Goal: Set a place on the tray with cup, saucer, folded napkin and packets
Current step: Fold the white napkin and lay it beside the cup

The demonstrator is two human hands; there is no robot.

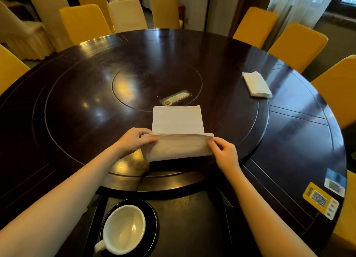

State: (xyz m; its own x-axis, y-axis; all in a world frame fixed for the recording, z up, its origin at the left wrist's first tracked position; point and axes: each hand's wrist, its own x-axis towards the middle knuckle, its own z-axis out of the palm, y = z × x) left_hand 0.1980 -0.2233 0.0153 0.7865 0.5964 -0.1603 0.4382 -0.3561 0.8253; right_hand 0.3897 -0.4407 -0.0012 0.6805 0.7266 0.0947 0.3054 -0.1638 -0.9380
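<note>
cream cloth napkin (177, 147), part-folded, lies beyond white ceramic cup (123, 229); left hand (133, 141) pinches fold's left end, right hand (224, 153) pinches right end, both arms outstretched.

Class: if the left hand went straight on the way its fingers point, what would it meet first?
Gripping the napkin, the left hand would probably reach the right hand at the fold's other end.

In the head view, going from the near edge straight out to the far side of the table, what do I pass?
First the white ceramic cup on its black saucer → cream cloth napkin → small printed card → yellow-covered chair.
</note>
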